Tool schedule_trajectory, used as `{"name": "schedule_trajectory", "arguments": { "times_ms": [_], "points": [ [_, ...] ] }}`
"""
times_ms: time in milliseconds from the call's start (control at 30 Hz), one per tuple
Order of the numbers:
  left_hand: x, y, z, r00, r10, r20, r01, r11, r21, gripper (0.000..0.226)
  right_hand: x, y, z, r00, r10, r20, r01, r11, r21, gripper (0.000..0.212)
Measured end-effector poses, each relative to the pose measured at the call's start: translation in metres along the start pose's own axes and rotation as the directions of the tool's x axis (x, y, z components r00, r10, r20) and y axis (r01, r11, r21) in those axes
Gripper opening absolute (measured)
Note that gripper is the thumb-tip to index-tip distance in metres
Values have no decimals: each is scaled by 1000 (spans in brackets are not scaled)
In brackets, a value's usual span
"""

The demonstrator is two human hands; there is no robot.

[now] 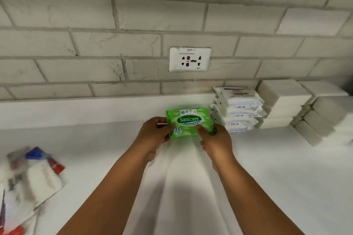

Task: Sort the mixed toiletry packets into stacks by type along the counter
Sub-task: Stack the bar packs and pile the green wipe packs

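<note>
A green Sanicare wipes packet is held over the white counter near the back wall. My left hand grips its left edge and my right hand grips its lower right corner. Just to the right stands a stack of white wipes packets. Further right are stacks of plain white tissue packs, with more of them at the frame edge.
A blurred pile of mixed packets in clear wrap, white with red and blue parts, lies at the lower left. A wall socket sits on the grey brick wall above the counter's raised back ledge.
</note>
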State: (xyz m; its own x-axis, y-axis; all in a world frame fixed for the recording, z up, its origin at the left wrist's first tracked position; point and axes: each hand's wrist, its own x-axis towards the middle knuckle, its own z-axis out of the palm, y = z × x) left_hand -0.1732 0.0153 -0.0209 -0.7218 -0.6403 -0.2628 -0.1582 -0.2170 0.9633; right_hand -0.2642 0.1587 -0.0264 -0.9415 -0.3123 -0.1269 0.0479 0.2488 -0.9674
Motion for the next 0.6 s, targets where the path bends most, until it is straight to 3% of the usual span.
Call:
{"name": "schedule_trajectory", "arguments": {
  "times_ms": [300, 500, 600],
  "points": [
    [48, 1, 15, 995, 51, -90, -39, 991, 129, 8, 50, 5, 9, 984, -179, -11, 162, 911, -380, 55],
    [52, -9, 10, 982, 71, -177, -41, 985, 170, 8, 47, 9, 16, 967, -252, 25, 212, 753, -624, 59],
    [49, -11, 11, 966, 119, -229, -55, 962, 267, 14, 37, 5, 14, 934, -356, 41, 263, 603, -753, 53]
  ]
}}
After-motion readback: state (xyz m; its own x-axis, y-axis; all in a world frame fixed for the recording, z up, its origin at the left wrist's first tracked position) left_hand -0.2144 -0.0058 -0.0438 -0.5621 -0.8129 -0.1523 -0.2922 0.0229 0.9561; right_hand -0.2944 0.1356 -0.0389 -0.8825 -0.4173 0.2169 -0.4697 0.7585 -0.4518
